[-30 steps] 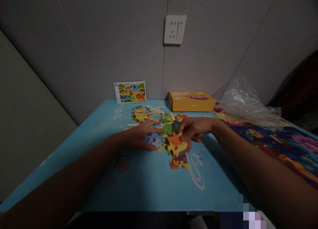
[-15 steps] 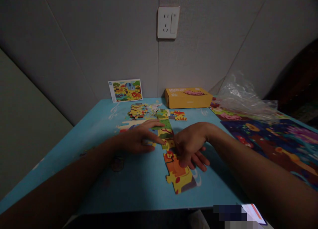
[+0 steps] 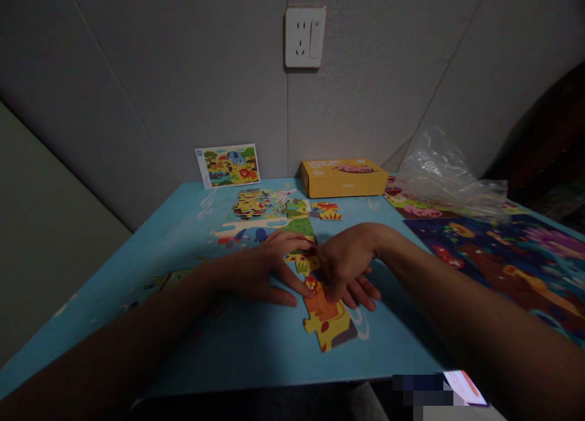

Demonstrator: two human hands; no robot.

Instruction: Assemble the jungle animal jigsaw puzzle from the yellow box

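A joined strip of colourful puzzle pieces [image 3: 326, 320] runs down the middle of the blue table [image 3: 237, 354], from green pieces at the back to orange and yellow ones at the front. My left hand [image 3: 262, 272] lies flat on the table with its fingers stretched out, touching the strip's left side. My right hand [image 3: 347, 268] presses down on the strip's middle with fingers extended, holding nothing. Loose puzzle pieces [image 3: 251, 203] lie in a heap further back.
A yellow puzzle box [image 3: 343, 178] and a small reference picture card [image 3: 227, 165] stand at the wall. A finished dark puzzle [image 3: 498, 250] and a crumpled clear plastic bag [image 3: 445, 177] lie on the right. A wall socket [image 3: 304, 37] is above.
My right hand held a clump of orange and yellow pieces a second ago; it has laid them flat at the strip's front end and now presses there. My left hand slid closer.
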